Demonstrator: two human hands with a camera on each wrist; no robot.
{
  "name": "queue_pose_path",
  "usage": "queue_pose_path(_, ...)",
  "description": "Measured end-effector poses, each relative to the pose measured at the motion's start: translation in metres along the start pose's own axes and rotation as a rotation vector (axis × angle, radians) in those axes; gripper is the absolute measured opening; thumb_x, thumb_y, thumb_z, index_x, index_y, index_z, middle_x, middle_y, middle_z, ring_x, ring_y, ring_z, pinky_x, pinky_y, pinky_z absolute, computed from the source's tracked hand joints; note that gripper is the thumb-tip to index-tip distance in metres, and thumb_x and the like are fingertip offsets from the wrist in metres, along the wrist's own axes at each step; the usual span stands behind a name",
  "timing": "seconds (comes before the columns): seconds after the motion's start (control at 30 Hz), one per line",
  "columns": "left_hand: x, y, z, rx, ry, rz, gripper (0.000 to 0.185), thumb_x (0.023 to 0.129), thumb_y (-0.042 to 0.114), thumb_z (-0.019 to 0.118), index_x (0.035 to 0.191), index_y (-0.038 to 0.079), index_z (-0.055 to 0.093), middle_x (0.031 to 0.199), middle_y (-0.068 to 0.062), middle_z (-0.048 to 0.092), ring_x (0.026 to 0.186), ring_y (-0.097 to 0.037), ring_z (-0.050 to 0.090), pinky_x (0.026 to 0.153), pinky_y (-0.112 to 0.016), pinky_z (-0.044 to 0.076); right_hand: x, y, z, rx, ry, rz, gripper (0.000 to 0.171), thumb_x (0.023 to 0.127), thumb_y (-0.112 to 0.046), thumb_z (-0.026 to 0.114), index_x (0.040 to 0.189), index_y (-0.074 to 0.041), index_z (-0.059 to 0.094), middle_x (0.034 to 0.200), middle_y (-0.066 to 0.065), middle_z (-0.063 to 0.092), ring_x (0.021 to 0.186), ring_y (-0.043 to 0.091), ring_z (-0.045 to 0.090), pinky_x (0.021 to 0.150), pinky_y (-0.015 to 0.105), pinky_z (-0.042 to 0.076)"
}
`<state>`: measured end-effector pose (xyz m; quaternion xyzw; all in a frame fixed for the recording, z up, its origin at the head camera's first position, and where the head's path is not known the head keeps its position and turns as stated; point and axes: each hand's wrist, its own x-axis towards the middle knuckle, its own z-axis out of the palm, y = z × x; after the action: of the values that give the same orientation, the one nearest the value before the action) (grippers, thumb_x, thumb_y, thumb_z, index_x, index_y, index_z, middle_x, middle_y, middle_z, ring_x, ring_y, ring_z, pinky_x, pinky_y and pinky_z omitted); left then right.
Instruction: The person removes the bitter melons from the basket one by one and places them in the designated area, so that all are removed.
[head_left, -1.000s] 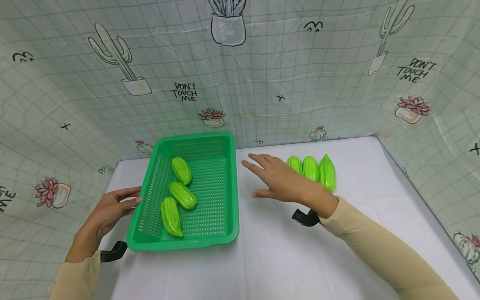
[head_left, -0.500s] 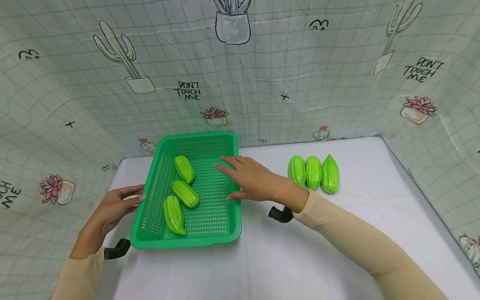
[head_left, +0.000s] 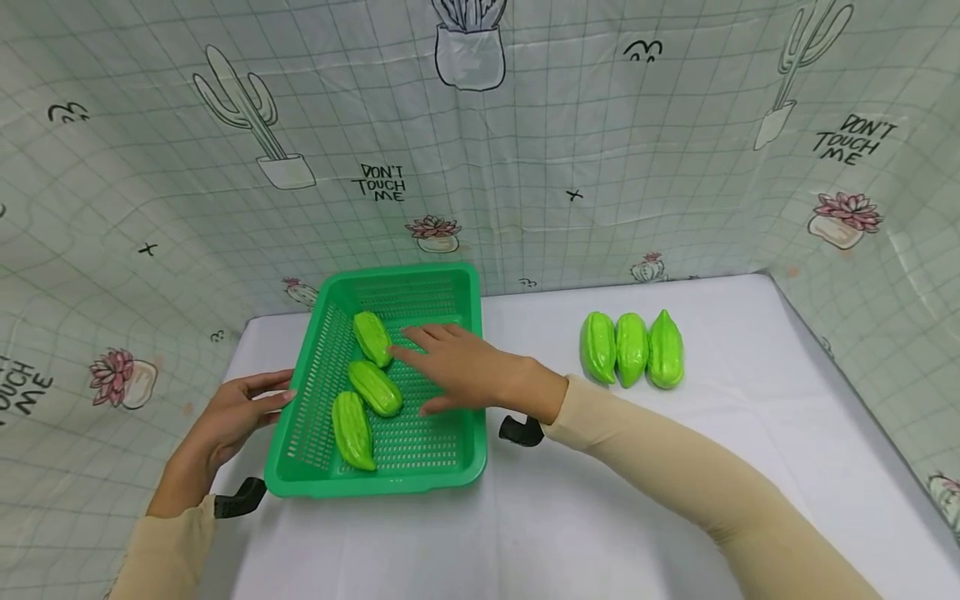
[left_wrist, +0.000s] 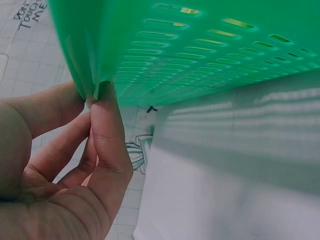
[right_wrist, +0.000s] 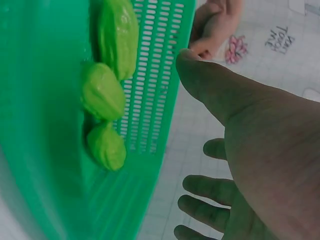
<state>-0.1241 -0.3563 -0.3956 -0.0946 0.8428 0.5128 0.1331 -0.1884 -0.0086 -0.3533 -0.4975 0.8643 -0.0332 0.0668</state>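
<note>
A green slotted basket (head_left: pixel 471 392) sits on the white table and holds three light green gourds (head_left: pixel 372 337) (head_left: pixel 375 387) (head_left: pixel 352 429). My right hand (head_left: pixel 442 367) hovers over the basket, fingers straight, holding nothing, its fingertips close to the farthest gourd. In the right wrist view its palm (right_wrist: pixel 260 150) is spread beside the three gourds (right_wrist: pixel 102 92). At the basket's left rim my left hand (head_left: pixel 240 408) rests with straight fingers. The left wrist view shows its fingertips (left_wrist: pixel 102 100) against the rim's edge (left_wrist: pixel 200 45).
Three more green gourds (head_left: pixel 632 350) lie side by side on the table to the right of the basket. A cactus-print curtain (head_left: pixel 525 167) walls in the back and both sides. White tabletop (head_left: pixel 600 500) lies in front of the basket.
My right hand has moved left from beside the three table gourds to over the basket, still holding nothing. The left hand has stayed at the basket's rim.
</note>
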Motion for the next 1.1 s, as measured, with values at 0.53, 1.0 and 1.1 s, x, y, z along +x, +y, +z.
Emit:
queue_pose_path(0.53,-0.001,0.001,0.002,-0.036,0.006,0.012,0.060,0.108,0.012,0.062,0.157,-0.013,0.037,0.121,0.006,0.064,0.092,0.004,0.066,0.081,-0.019,0.058,0.040,-0.034,0.003,-0.157,-0.129,-0.077,0.100,0.094,-0.063,0.071,0.170,-0.019,0.025,0.173,0.009,0.029,0.159,0.028,0.030,0.128,0.044,0.029)
queue_pose_path(1.0,0.000,0.000,0.003,-0.023,0.008,0.013,0.059,0.109,0.012,0.060,0.158,-0.013,0.036,0.150,-0.032,0.049,0.091,0.004,0.066,0.081,-0.019,0.058,0.071,-0.057,0.012,-0.251,-0.239,-0.065,0.101,0.093,-0.071,0.065,0.171,-0.024,0.021,0.173,0.004,0.028,0.160,0.022,0.026,0.128,0.041,0.029)
queue_pose_path(1.1,0.000,0.000,0.002,-0.021,0.008,0.013,0.059,0.109,0.012,0.060,0.158,-0.013,0.037,0.147,-0.029,0.052,0.091,0.004,0.066,0.081,-0.019,0.058,0.076,-0.060,0.015,-0.254,-0.259,-0.063,0.102,0.093,-0.072,0.065,0.171,-0.025,0.021,0.172,0.004,0.030,0.159,0.022,0.026,0.127,0.039,0.030)
